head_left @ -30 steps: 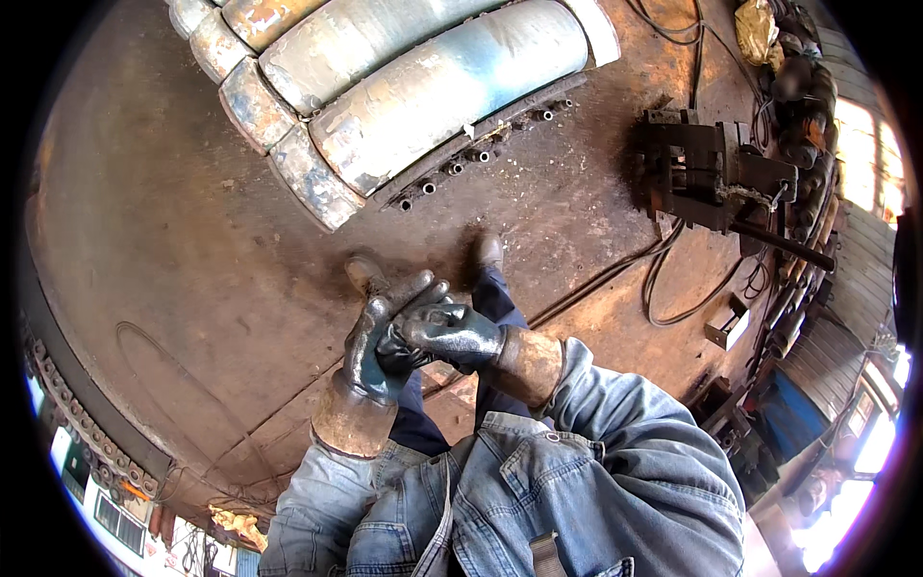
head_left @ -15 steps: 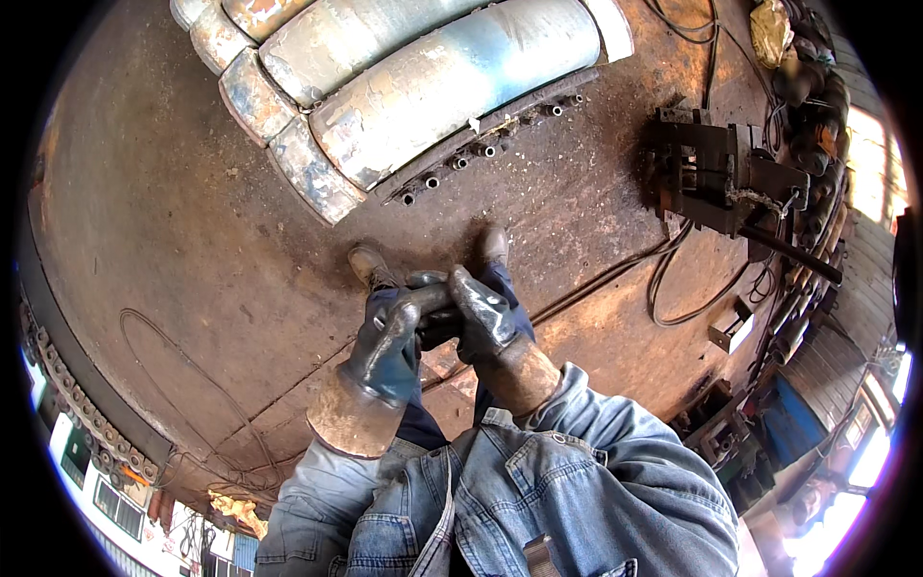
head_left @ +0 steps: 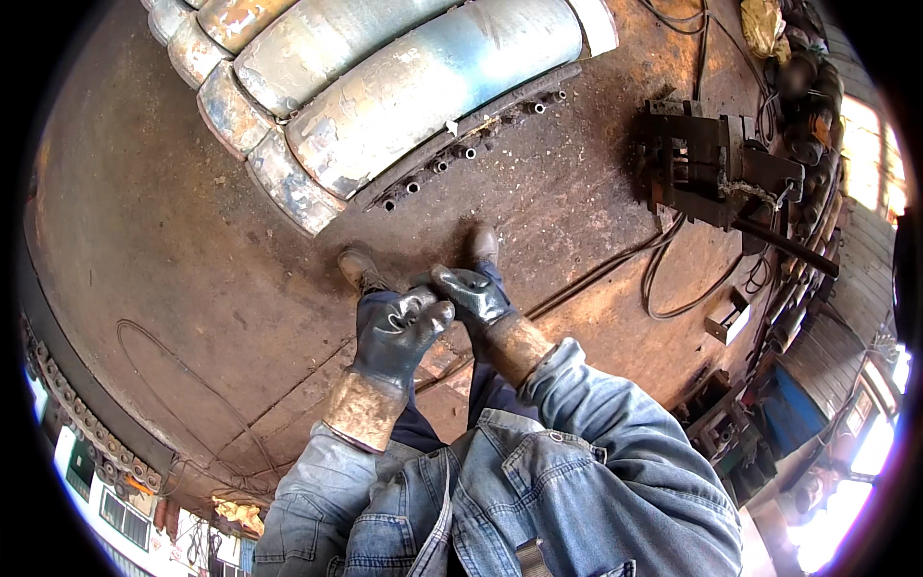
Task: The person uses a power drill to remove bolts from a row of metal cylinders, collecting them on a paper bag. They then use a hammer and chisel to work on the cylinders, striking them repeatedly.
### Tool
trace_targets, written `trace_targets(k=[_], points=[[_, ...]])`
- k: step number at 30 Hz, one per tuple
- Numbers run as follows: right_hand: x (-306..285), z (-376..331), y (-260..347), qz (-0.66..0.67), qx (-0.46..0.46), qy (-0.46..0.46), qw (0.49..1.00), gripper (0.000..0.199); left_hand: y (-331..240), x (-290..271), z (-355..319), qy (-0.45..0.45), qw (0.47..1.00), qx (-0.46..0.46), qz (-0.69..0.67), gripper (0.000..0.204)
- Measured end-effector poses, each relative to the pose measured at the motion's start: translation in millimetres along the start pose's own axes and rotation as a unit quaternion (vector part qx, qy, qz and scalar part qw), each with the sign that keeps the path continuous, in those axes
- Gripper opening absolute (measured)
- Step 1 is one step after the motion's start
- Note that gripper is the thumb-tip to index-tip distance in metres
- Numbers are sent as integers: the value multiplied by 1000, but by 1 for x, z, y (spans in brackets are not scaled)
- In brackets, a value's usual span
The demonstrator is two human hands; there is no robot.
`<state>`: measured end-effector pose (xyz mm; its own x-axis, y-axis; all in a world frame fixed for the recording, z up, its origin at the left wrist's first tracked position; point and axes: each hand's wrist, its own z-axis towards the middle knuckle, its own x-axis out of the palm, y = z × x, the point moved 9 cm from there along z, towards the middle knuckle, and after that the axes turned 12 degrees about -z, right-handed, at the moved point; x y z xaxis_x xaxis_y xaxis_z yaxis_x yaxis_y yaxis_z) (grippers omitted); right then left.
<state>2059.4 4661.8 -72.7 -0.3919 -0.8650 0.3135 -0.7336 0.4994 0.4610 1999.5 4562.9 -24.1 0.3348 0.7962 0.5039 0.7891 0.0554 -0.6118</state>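
Note:
Both my hands wear black coated work gloves with worn tan cuffs and meet in front of my legs. My left hand (head_left: pixel 399 327) is closed, its fingers curled in and its thumb reaching toward the other glove. Against it, my right hand (head_left: pixel 475 296) has its fingers bent and pressed together. Whatever lies between the fingers, if anything, is hidden by the gloves. Below the hands are my dark trousers and two dusty boots (head_left: pixel 485 245), on a brown, stained floor (head_left: pixel 192 260).
Ahead lies a large curved metal piece (head_left: pixel 423 101) with peeling paint, short pipe stubs (head_left: pixel 440 167) along its near edge. To the right stands a dark steel fixture (head_left: pixel 707 163) with a protruding bar. Cables (head_left: pixel 606 274) cross the floor. A chain-like row (head_left: pixel 87 409) runs along the left.
My hands have shifted against each other; the left fingers are curled more tightly and the left thumb now points right. The view has turned slightly, so the metal piece sits farther left.

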Motion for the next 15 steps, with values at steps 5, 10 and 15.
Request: trace_targets(k=[5,10,15], points=[[-83,31,-18,-353,-17,-163,921,43,34,-26,-15,-67,994,-66,-56,26],[-137,32,22,-419,58,-264,867,56,33,-49,-26,-114,988,-98,-36,35],[-175,44,69,-363,9,-342,867,58,36,-66,-32,-130,985,-111,-16,36]])
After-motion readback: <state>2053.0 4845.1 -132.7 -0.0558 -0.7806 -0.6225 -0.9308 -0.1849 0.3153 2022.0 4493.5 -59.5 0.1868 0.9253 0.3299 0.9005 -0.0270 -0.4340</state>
